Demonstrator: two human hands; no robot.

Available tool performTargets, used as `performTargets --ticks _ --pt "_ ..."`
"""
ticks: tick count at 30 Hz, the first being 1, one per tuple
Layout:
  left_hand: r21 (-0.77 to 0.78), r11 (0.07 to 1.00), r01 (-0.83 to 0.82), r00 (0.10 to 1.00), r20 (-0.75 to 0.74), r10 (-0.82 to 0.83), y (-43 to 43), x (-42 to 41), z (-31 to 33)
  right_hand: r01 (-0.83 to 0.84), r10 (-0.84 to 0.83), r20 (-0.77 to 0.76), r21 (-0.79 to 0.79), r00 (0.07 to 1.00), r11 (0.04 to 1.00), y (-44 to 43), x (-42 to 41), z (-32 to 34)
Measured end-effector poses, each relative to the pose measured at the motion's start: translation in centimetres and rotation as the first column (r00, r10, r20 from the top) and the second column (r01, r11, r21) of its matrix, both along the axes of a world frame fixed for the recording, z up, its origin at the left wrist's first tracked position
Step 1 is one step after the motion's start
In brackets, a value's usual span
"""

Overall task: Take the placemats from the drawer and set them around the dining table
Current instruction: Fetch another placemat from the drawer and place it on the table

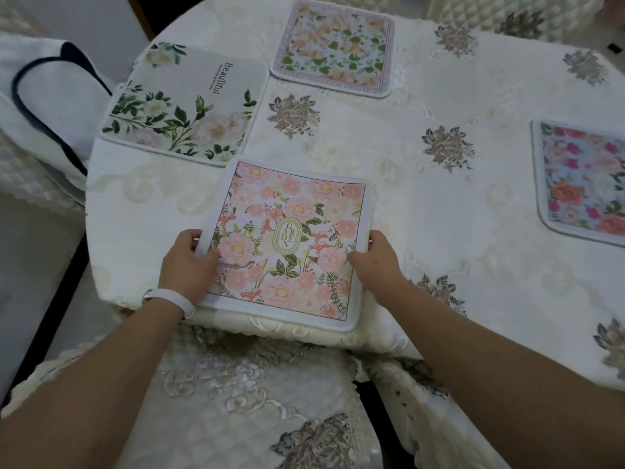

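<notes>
A pink floral placemat (287, 245) marked "GARDEN" lies at the near edge of the round dining table (422, 204). My left hand (187, 265) grips its left edge, thumb on top. My right hand (375, 262) grips its right edge the same way. Three more placemats lie on the table: a white one with green leaves and the word "Beautiful" (189, 106) at the left, a peach and green floral one (334, 47) at the far side, and a blue one with red flowers (585, 181) at the right edge of view.
An embroidered white cloth covers the table. A quilted chair (236, 401) with a lace cover stands right below me against the table's edge. Another chair with a white cushion trimmed in dark piping (47, 106) is at the left. More quilted chairs stand at the far right.
</notes>
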State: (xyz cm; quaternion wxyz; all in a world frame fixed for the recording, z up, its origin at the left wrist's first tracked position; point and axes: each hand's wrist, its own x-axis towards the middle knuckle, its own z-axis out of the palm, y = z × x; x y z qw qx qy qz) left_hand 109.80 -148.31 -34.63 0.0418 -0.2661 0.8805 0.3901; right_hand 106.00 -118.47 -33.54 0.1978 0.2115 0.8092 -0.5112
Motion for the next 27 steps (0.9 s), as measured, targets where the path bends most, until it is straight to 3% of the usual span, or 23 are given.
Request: performTargets --ticks 7,10,13,15,17,20,23,27 --pt "-0.023 0.997 0.079 0.996 -0.025 -0.080 0.5 -0.3 -0.2 -0.011 0.012 -0.008 0.048 1.000 0.999 1.0 0.3 -0.2" --pt "-0.163 0.973 0.162 0.986 -0.021 -0.168 -0.1 -0.5 -0.9 -0.025 0.031 -0.051 0.114 0.998 0.993 1.2 0.1 -0.4" --pt "-0.349 0.879 0.325 0.936 -0.015 -0.352 -0.2 -1.0 -1.5 -0.088 0.134 -0.149 0.280 0.980 0.956 1.4 -0.1 -0.8" --pt "-0.436 0.763 0.477 0.849 0.005 -0.528 0.2 -1.6 -1.8 -0.197 0.317 -0.189 0.473 0.929 0.859 1.2 -0.1 -1.3" --pt "-0.469 0.639 0.610 0.748 0.076 -0.659 0.9 -2.4 -2.3 -0.357 0.576 -0.166 0.639 0.800 0.681 0.8 0.0 -2.1" --pt "-0.466 0.530 0.708 0.667 0.198 -0.718 2.4 -4.2 -3.1 -0.551 0.784 -0.006 0.708 0.621 0.442 0.0 -0.4 -3.3" --pt "-0.497 0.457 0.737 0.620 0.230 -0.750 3.6 -6.8 -3.7 -0.574 0.851 0.020 0.747 0.524 0.336 -1.4 -1.9 -4.2" --pt "-0.500 0.412 0.762 0.568 0.209 -0.796 5.0 -11.1 -4.1 -0.547 0.882 0.017 0.790 0.471 0.277 -3.5 -5.2 -5.0"
